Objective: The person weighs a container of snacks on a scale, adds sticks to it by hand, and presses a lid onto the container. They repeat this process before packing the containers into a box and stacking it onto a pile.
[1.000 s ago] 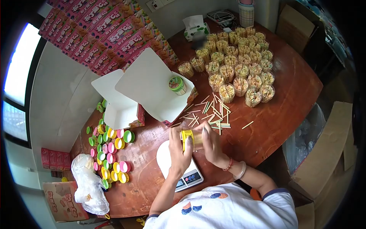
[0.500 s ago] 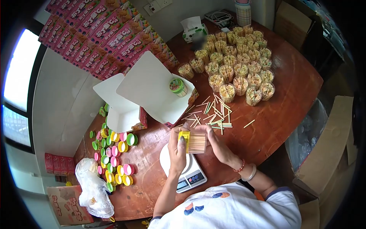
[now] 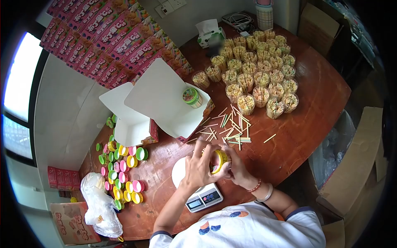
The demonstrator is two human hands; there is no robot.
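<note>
My left hand is closed around the near left side of a small jar with a yellow lid. From the other side, my right hand wraps the same jar, its fingers partly hidden behind it. The jar is tilted, lid end toward me and to the left, and my hands cover most of its body. Both hands are over the white kitchen scale. Loose wafer sticks lie scattered on the table just beyond them.
Many clear cups of sticks stand at the back right. An open white-lined carton holds a green-lidded jar. Coloured lids lie at left beside a plastic bag. A cardboard box stands at right.
The jar has turned from lying sideways, sticks visible, to lid end toward me. My right hand has closed from a flat, extended pose onto the jar; my left has shifted its hold.
</note>
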